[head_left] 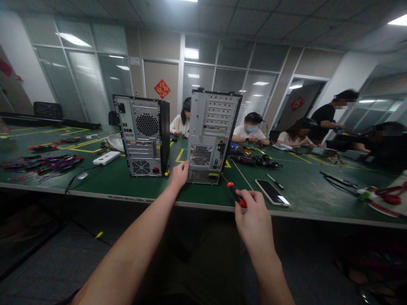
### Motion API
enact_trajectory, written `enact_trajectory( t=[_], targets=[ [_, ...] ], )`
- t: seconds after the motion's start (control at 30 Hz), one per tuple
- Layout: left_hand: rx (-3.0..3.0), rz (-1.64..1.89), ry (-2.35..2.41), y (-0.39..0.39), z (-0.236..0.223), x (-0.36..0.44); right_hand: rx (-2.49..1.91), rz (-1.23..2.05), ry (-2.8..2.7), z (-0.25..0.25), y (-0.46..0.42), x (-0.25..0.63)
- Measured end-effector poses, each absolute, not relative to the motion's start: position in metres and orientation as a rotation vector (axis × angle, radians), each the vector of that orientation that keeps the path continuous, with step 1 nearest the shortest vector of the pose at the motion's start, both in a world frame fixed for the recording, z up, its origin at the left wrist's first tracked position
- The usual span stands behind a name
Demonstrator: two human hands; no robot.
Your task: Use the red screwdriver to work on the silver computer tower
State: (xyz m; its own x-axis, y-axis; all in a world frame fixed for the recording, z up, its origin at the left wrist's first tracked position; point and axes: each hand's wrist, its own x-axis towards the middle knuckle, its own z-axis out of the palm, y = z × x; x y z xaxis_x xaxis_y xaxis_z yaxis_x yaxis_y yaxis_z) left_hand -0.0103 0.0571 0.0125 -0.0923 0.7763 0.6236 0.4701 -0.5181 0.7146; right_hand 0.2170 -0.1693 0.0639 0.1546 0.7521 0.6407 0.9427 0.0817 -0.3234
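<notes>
Two desktop computer towers stand upright on the green table [152, 185], rear panels facing me. My left hand [180, 174] grips the lower left edge of the right-hand computer tower [208, 127], its fingers partly hidden behind the side. In my right hand [254, 212] is a red and black screwdriver [235, 194], held by its handle. Its thin shaft points up and left to the tower's lower right corner. Whether the tip touches the case I cannot tell. The other computer tower [144, 137] stands to the left, near my left hand.
Right of my hand lie a phone [272, 192] and a slim pen-like tool [275, 181]. Black cables [254, 160] lie behind them. On the left are tangled wires [44, 165], a white power strip [107, 158] and another screwdriver [43, 148]. Several people sit or stand across the table.
</notes>
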Motion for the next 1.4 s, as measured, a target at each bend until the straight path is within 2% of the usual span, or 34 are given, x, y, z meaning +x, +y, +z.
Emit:
enact_trajectory(
  t=[0.2,0.43,0.9,1.1,1.3,1.4],
  targets=[
    [1.917,1.637,1.355,0.0571,0.0118,-0.0109,-1.622,-0.249,-1.602,0.063,-0.1679,0.2187],
    [1.911,1.65,1.34,0.0565,0.0124,-0.0107,-1.732,-0.02,-1.445,0.0631,-0.1654,0.2183],
    [1.9,1.644,1.361,0.0553,0.0139,-0.0097,-1.674,-0.289,-1.595,0.0651,-0.1707,0.2166],
    [1.908,1.648,1.368,0.0587,0.0115,-0.0101,-1.648,-0.262,-1.553,0.0639,-0.1686,0.2176],
    [1.906,1.653,1.341,0.0582,0.0119,-0.0104,-1.71,-0.074,-1.467,0.0641,-0.1663,0.217],
    [1.896,1.648,1.355,0.058,0.0118,-0.0105,-1.699,-0.15,-1.508,0.0643,-0.1672,0.2165]
  ],
)
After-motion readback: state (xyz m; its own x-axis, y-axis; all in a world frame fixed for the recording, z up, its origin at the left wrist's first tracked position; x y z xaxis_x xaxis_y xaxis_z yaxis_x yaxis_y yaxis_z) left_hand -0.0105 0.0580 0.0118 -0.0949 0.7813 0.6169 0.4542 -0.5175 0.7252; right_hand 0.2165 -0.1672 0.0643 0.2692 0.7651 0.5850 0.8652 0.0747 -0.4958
